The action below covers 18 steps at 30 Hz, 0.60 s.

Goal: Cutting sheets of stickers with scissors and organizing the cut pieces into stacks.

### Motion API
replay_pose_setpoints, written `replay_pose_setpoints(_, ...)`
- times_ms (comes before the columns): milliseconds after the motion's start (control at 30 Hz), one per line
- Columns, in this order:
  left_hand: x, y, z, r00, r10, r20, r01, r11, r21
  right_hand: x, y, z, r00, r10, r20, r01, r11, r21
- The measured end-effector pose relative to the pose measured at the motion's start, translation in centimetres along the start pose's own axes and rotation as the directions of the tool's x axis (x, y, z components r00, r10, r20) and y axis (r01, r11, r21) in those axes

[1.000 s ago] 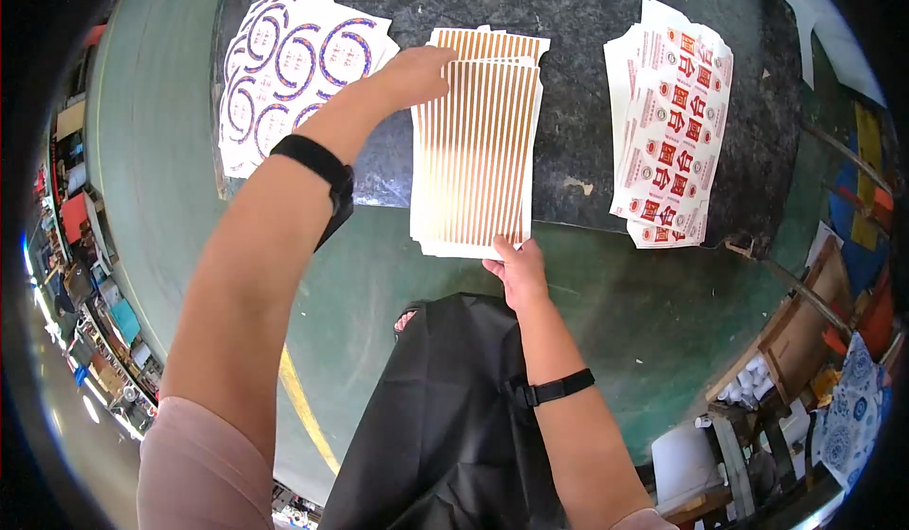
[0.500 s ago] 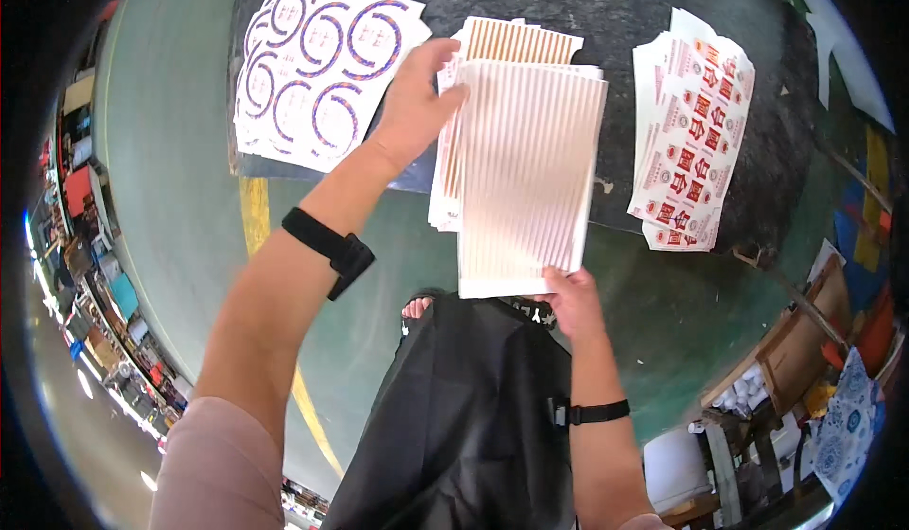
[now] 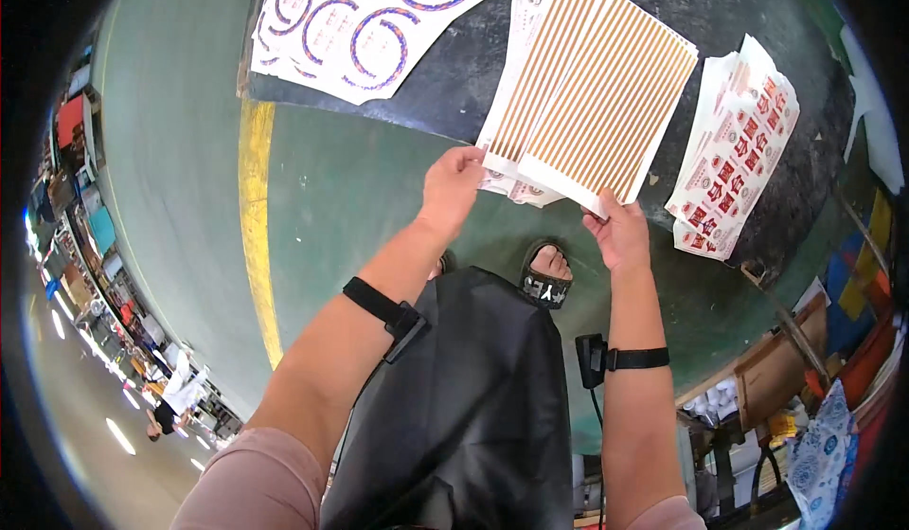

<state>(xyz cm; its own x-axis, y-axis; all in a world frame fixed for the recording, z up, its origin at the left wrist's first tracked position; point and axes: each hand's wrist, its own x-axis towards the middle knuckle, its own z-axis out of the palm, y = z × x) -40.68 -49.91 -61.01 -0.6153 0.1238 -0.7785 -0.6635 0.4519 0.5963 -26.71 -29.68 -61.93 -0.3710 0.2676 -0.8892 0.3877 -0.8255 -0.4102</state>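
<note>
A white paper sheet with gold-brown stripes [image 3: 615, 94] lies fanned over a second striped sheet [image 3: 551, 61]; more paper edges show behind them. My right hand [image 3: 620, 232] pinches the upper sheet's near edge between thumb and fingers. At the near left corner of the second sheet, my left hand [image 3: 454, 189] is closed on the paper's edge. Beneath the striped paper, pale sheets with pinkish-red print [image 3: 523, 33] stick out at the left and at the near side. The pile rests on the black table and overhangs its near edge.
Sheets with blue-and-orange ring prints [image 3: 379, 47] lie on the black table [image 3: 454, 80] at the left. To the right are red-printed sheets [image 3: 739, 165]. A yellow line [image 3: 256, 198] crosses the green floor. Boxes and a patterned cloth [image 3: 819, 445] are at the lower right.
The sheet in my right hand showed a pale, faintly striped face; now gold-brown stripes show and it lies tilted. My left hand has moved down to the pile's near left corner. The view has shifted.
</note>
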Motion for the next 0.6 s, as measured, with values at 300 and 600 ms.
replay_pose_setpoints(300,-1.3,1.6,1.6,0.984,-0.166,0.068,0.174,0.974,-0.144,-0.7,-0.3,2.4,0.975,-0.133,-0.179,0.060,0.929,-0.365)
replay_pose_setpoints(600,-0.4,4.3,3.0,0.944,-0.100,0.314,0.192,0.941,-0.278,-0.2,-0.7,1.7,0.999,0.011,-0.042,-0.020,0.974,-0.225)
